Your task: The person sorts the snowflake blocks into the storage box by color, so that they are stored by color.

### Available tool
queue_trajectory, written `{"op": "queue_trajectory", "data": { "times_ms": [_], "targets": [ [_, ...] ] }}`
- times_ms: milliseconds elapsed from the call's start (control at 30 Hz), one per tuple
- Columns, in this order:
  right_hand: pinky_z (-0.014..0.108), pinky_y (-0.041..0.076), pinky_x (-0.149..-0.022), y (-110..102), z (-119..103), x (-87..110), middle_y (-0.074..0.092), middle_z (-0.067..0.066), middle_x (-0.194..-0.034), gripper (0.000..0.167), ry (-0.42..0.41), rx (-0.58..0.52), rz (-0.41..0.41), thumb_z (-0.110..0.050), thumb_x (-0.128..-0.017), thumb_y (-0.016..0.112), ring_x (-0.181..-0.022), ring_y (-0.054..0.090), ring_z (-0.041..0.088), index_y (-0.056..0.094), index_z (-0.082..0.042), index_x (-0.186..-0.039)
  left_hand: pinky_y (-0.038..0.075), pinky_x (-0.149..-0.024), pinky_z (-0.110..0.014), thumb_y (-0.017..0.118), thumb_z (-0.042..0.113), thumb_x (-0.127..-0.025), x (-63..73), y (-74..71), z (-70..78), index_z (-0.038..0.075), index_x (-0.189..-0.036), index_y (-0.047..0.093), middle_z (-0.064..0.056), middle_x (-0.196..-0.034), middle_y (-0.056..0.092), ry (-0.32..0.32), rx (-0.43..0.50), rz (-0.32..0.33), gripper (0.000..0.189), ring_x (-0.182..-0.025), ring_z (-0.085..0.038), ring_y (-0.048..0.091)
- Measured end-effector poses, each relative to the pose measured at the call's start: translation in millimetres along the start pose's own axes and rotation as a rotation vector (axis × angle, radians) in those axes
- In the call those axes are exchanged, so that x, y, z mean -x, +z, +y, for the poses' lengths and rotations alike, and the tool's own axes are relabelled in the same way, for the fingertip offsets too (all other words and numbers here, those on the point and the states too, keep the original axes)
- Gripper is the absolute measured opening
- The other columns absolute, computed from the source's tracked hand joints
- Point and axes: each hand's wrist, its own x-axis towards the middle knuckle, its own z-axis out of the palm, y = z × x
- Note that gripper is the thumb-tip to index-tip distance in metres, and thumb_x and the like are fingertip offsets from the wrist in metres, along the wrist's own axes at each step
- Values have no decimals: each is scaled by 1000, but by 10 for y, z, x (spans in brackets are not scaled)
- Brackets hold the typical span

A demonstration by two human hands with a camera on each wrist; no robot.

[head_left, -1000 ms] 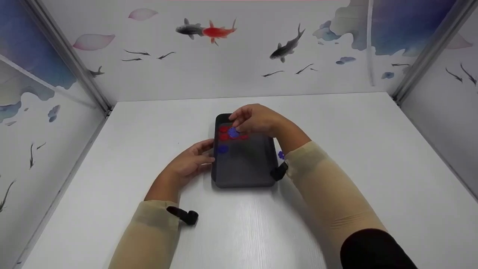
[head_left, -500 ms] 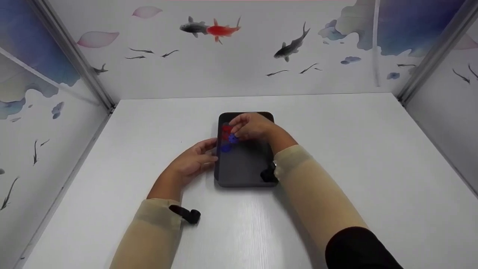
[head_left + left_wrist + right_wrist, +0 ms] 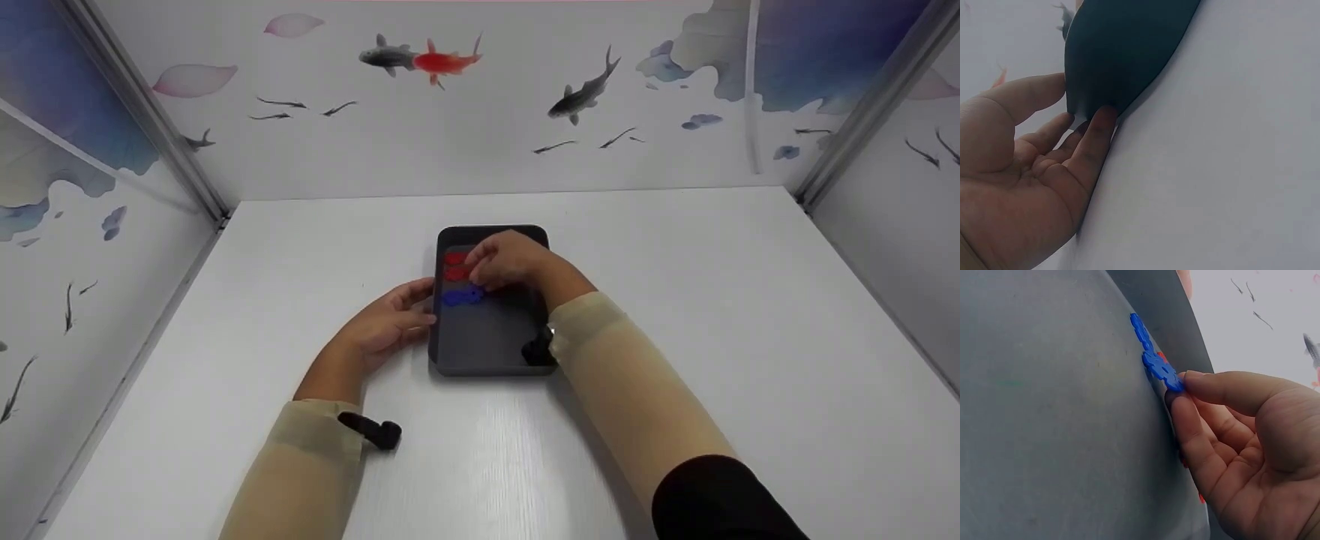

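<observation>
A dark grey tray [image 3: 491, 341] lies in the middle of the white table. My right hand [image 3: 510, 262] is over its upper part, and thumb and finger pinch a blue flower-shaped plastic disc [image 3: 1161, 372] by its edge. A second blue disc [image 3: 1139, 331] lies on the tray floor right beside it; whether their edges touch or interlock I cannot tell. Several red discs [image 3: 454, 259] sit further up the tray, partly hidden behind the right hand. My left hand [image 3: 386, 322] touches the tray's left wall with thumb and fingertips, its fingers loosely bent.
White panels printed with fish [image 3: 574, 97] stand behind and at both sides of the white table [image 3: 712, 337]. Each wrist carries a black camera [image 3: 382, 433]; the right one hangs over the tray's lower right corner.
The right hand has brought the blue disc down and toward me, from over the red discs to beside the other blue disc. The left hand keeps its place at the tray wall.
</observation>
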Motion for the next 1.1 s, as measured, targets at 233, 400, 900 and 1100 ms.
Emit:
{"op": "queue_trajectory", "data": {
  "times_ms": [233, 400, 900, 1100],
  "targets": [
    [36, 65, -86, -38, -49, 37, 80, 9, -111, 31, -41, -27, 70, -11, -95, 78, -93, 76, 21, 74, -12, -125, 47, -119, -41, 73, -2, -95, -19, -1, -5, 19, -164, 41, -2, -173, 38, 3, 1, -5, 79, -153, -23, 48],
    [45, 63, -96, -159, -115, 152, 80, 7, -112, 39, -113, -80, 97, -14, -96, 77, -97, 76, 21, 71, -9, -133, 47, -119, -40, 73, -2, -95, -26, 10, -3, 19, -164, 42, -1, -173, 38, 4, -9, -5, 78, -152, -23, 48],
    [32, 65, -85, -611, 71, 853, 76, 2, -102, 38, -218, -233, 107, -15, -96, 80, -92, 76, 16, 70, -6, -131, 47, -120, -40, 70, -5, -96, -22, 10, -15, 18, -164, 41, -2, -173, 38, 9, 3, 3, 78, -155, -23, 46],
    [31, 65, -89, -826, 379, 1046, 76, 2, -105, 38, -163, -160, 123, -20, -98, 78, -99, 74, 22, 69, -10, -134, 48, -119, -40, 70, -5, -96, -30, 1, -27, 18, -164, 41, -3, -172, 39, 13, 4, 7, 77, -153, -24, 48]
  ]
}}
